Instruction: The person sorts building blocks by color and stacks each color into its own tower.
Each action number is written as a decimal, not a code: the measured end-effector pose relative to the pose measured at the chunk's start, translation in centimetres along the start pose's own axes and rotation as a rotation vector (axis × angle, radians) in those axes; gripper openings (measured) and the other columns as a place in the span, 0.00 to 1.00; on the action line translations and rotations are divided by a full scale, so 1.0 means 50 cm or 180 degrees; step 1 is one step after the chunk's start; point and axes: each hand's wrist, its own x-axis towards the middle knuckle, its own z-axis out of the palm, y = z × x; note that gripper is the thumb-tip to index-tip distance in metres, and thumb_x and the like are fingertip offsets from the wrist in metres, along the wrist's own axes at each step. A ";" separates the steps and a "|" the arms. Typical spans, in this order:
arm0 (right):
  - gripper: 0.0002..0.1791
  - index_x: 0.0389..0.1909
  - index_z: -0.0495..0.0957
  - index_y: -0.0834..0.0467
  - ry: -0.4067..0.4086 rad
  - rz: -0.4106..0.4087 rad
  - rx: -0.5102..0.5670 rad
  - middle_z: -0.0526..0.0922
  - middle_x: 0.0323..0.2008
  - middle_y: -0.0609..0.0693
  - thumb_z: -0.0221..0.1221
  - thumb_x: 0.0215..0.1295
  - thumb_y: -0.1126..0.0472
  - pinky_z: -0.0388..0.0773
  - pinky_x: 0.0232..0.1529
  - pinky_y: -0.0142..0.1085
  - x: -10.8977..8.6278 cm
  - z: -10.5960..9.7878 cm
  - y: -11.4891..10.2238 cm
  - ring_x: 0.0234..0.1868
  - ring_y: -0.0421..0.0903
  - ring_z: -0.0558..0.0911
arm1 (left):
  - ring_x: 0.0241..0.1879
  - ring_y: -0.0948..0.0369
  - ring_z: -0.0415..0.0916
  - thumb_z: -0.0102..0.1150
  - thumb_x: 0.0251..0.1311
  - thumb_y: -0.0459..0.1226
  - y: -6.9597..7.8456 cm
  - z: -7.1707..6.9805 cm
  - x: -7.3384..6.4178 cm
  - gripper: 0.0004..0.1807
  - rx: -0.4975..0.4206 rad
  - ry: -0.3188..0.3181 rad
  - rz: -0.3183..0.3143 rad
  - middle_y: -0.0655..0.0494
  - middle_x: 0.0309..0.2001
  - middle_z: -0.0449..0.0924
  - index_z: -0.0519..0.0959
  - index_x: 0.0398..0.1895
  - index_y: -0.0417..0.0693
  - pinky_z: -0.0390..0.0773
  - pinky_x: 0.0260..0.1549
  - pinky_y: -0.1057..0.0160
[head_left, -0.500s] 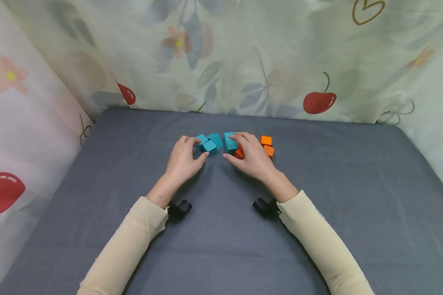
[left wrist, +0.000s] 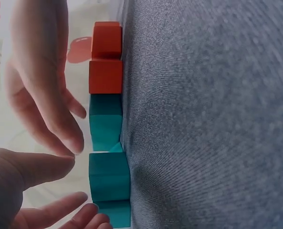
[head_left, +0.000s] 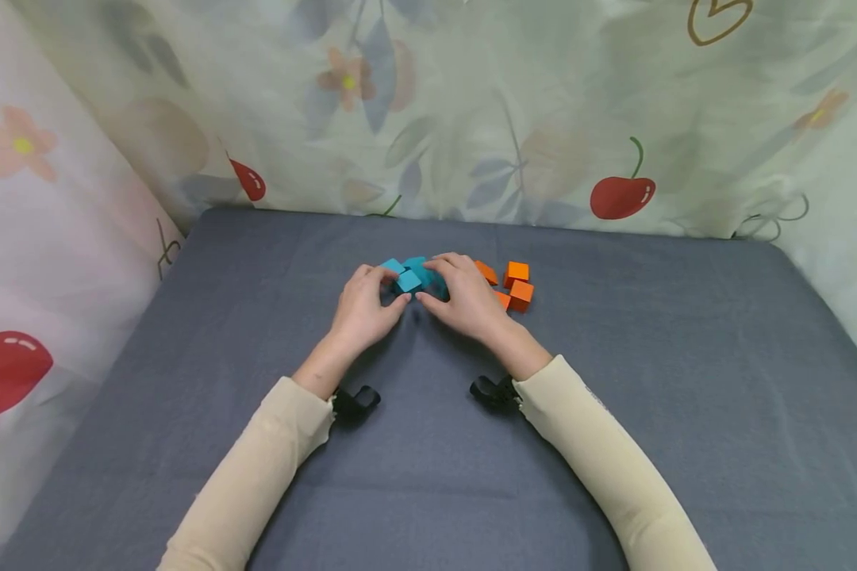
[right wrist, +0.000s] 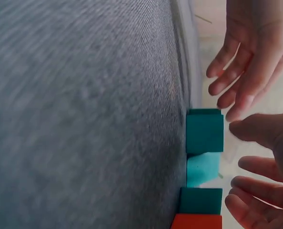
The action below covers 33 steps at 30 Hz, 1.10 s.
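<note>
Several teal cubes sit in a cluster on the dark cloth, with one cube [head_left: 409, 281] at the front between the two hands. My left hand [head_left: 363, 309] hovers at the left side of the cluster, fingers loosely curved over it. From the right, my right hand [head_left: 471, 301] arches over the cluster's other side and hides part of it. In the left wrist view both hands stand just above the teal cubes [left wrist: 109, 177], thumb and fingers apart and nothing gripped. The right wrist view shows the same gap over a teal cube [right wrist: 205, 132].
Several orange cubes lie just right of my right hand, among them a back one [head_left: 517, 274] and a front one [head_left: 521, 294]. A patterned curtain [head_left: 457, 119] hangs behind the table's far edge. Black wrist mounts [head_left: 357, 403] show under both sleeves.
My right hand has moved left, over the teal cubes and closer to my left hand, uncovering more orange cubes. The left hand has shifted only slightly.
</note>
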 end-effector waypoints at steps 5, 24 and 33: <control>0.23 0.58 0.75 0.63 -0.0099 -0.0013 -0.0126 0.76 0.56 0.58 0.61 0.65 0.57 0.71 0.59 0.44 0.013 0.006 -0.009 0.57 0.54 0.72 | 0.50 0.50 0.71 0.57 0.66 0.42 -0.001 0.005 0.004 0.22 -0.0016 0.0002 -0.0045 0.43 0.53 0.71 0.73 0.59 0.41 0.74 0.49 0.52; 0.20 0.57 0.76 0.61 -0.0294 0.0036 -0.0349 0.80 0.46 0.56 0.62 0.64 0.61 0.66 0.44 0.43 0.021 0.021 -0.026 0.46 0.53 0.74 | 0.49 0.50 0.75 0.60 0.62 0.34 -0.006 0.008 0.012 0.18 -0.0012 -0.0051 -0.0070 0.43 0.48 0.76 0.75 0.55 0.40 0.76 0.49 0.56; 0.19 0.52 0.79 0.60 -0.0208 0.0050 -0.0219 0.81 0.42 0.54 0.65 0.61 0.58 0.68 0.46 0.44 0.007 0.024 -0.033 0.44 0.51 0.76 | 0.46 0.51 0.76 0.63 0.60 0.34 -0.013 0.006 0.001 0.19 0.0066 -0.0086 -0.0062 0.44 0.46 0.76 0.77 0.54 0.40 0.77 0.47 0.57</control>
